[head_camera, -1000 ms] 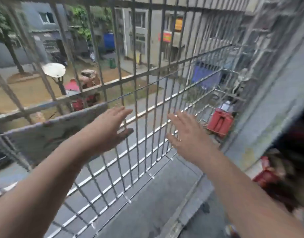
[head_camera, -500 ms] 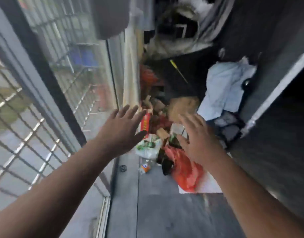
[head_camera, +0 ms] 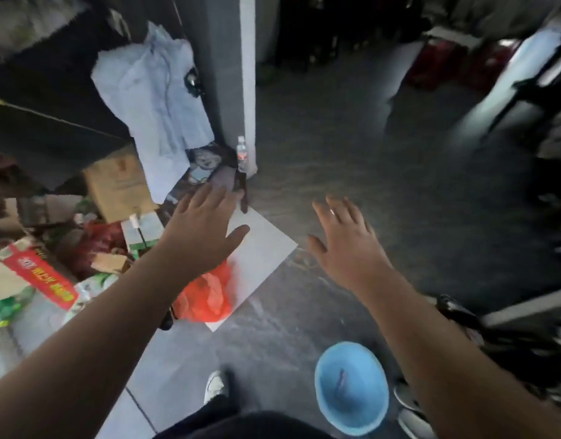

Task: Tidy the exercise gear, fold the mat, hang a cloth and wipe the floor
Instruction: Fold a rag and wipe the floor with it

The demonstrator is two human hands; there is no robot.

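Head view, left hand (head_camera: 204, 231): stretched forward palm down, fingers spread flat, nothing in its grasp, hovering over the edge of the clutter
Head view, right hand (head_camera: 345, 245): also reaching forward, fingers splayed wide and empty; a ring shows on one finger
Cloth: a pale blue cloth (head_camera: 155, 99) hangs draped against the dark furniture beside the grey pillar (head_camera: 228, 74), up and left of the left hand, well apart from both hands
Floor (head_camera: 352, 153): dark grey, streaky; a white board (head_camera: 263, 245) lies flat on it, partly under the left hand
Clutter: orange plastic bag (head_camera: 209, 296) on the near corner of the board; cardboard box (head_camera: 117, 185), red carton (head_camera: 39, 275) and green bottles to the left
Bottle (head_camera: 242, 153): clear, upright at the pillar's foot
Basin (head_camera: 352, 388): light blue, round, on the floor under the right forearm
Shoe (head_camera: 215, 386): white, near the bottom centre
Right side: too blurred to make out
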